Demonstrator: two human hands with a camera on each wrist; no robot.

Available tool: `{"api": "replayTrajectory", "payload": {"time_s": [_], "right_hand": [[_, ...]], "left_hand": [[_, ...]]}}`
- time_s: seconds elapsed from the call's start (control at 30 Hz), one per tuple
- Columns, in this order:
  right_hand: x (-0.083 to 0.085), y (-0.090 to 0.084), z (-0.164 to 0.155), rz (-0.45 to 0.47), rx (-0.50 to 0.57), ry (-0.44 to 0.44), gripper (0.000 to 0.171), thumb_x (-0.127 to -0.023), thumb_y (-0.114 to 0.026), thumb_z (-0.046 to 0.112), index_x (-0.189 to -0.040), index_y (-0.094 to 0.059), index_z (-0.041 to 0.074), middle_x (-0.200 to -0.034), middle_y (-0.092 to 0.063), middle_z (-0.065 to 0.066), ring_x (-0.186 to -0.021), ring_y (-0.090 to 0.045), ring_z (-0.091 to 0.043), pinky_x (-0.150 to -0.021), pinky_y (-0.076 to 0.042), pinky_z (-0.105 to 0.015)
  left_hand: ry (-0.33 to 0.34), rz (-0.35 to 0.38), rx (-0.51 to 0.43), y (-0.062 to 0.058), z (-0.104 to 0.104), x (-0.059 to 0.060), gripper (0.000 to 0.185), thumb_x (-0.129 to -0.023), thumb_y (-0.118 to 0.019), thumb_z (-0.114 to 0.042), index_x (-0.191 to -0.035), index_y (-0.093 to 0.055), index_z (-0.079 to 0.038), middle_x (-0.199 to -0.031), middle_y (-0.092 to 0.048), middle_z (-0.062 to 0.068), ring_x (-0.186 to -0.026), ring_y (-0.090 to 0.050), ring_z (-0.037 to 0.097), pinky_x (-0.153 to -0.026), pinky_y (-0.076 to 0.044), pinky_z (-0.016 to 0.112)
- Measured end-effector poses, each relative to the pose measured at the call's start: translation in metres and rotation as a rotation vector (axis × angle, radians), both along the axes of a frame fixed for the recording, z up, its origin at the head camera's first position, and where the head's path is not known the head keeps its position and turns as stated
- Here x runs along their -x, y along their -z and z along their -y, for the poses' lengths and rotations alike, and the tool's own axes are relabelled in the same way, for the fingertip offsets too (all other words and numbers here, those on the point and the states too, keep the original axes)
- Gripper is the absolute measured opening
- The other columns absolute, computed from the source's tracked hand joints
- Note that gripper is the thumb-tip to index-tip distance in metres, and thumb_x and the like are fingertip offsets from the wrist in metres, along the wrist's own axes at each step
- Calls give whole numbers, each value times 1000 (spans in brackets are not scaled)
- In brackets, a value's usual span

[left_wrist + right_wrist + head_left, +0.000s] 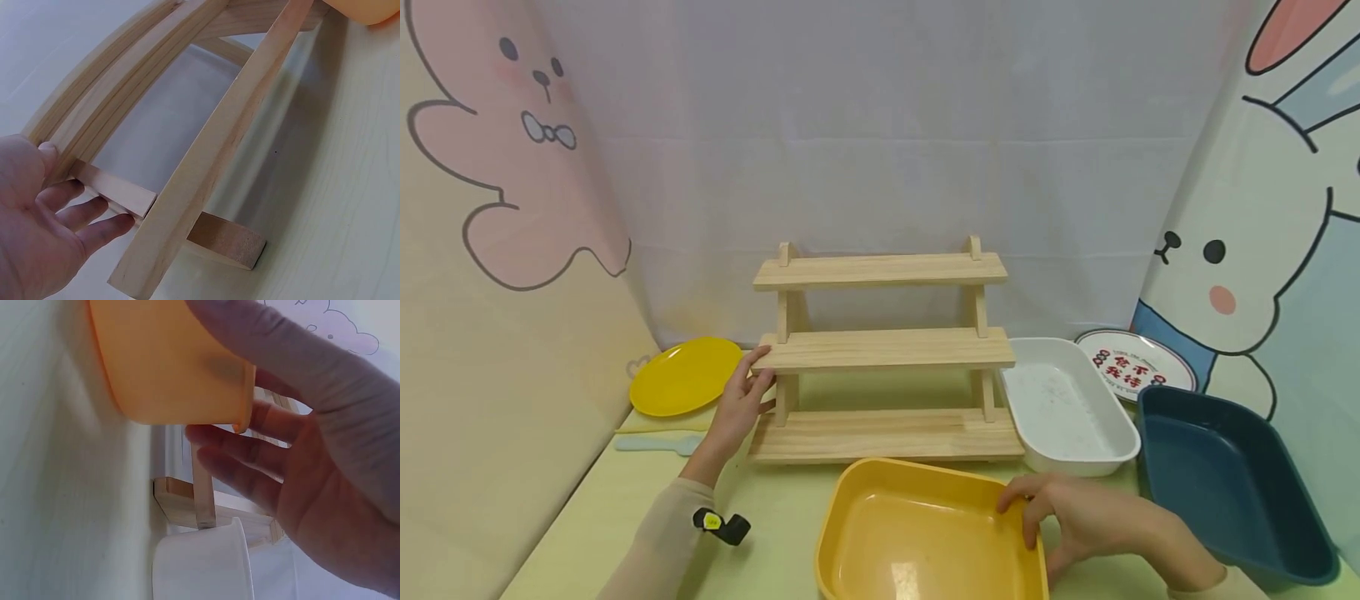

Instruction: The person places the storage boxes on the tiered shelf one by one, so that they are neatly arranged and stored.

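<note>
1. A pale cloth backdrop (pixel 880 125), printed with cartoon animals at its sides, encloses the work area
2. A light green tabletop (pixel 602 508) spreads below it
3. A three-tier stepped shelf of pale wood (pixel 887 350) stands upright at the middle of the tabletop
4. A deep yellow rectangular tray (pixel 925 525) with rounded corners sits in front of the shelf, its near edge cut off by the head view
5. A dark blue rectangular tray (pixel 1225 475) lies at the far right
6. A white rectangular tray (pixel 1067 408) lies between the shelf and the blue tray
7. A white oval plate with red characters (pixel 1135 362) shows behind these two trays
8. A bright yellow round plate (pixel 685 379) is left of the shelf
9. The right hand (pixel 1067 512) pinches the yellow tray's right rim, thumb outside, fingers slightly apart
10. The left hand (pixel 747 404) grips the left end of the middle board, its lower fingers slightly spread
11. A pale blue utensil (pixel 655 444) lies in front of the yellow plate
12. A black wrist strap (pixel 722 523) circles the left sleeve
</note>
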State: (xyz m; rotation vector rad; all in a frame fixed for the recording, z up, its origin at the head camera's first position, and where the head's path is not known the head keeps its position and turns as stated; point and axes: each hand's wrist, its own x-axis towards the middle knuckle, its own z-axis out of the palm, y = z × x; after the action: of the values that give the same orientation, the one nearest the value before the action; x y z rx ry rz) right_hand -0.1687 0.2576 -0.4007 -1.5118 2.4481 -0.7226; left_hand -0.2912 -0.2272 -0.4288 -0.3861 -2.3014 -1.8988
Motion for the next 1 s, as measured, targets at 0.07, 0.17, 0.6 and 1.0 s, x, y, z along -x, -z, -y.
{"api": "replayTrajectory", "payload": {"time_s": [0.07, 0.17, 0.6, 1.0], "right_hand": [[-1, 0, 0, 19, 17, 9, 20, -82, -82, 44, -84, -71, 27, -121, -63, 1, -103, -60, -14, -87, -54, -27], [-3, -3, 0, 8, 60, 24, 19, -81, -83, 41, -84, -69, 28, -125, -61, 0, -105, -59, -16, -89, -53, -28], [-15, -24, -1, 12, 279, 27, 25, -75, -87, 31, -91, -67, 32, -157, -37, -16, -142, -39, -19, -109, -38, -23], [-8, -27, -1, -85, 448, -110, 37, -71, -90, 17, -98, -65, 21, -152, -38, -29, -137, -45, -28, -108, -40, -27]], "left_hand": [[0, 4, 0, 1, 0, 0, 54, -108, -45, -33, -157, -28, -18, -152, -34, 26, -138, -39, 44, -96, -45, 61], [-3, 5, -2, 1, -1, 0, 54, -107, -46, -34, -156, -29, -19, -151, -36, 26, -138, -40, 43, -96, -46, 61], [5, -6, 7, 2, 0, 1, 54, -108, -45, -32, -157, -28, -17, -153, -33, 27, -138, -38, 45, -96, -45, 63], [3, -9, 12, 3, 1, 3, 52, -109, -44, -30, -156, -29, -17, -151, -34, 26, -137, -40, 45, -95, -45, 62]]}}
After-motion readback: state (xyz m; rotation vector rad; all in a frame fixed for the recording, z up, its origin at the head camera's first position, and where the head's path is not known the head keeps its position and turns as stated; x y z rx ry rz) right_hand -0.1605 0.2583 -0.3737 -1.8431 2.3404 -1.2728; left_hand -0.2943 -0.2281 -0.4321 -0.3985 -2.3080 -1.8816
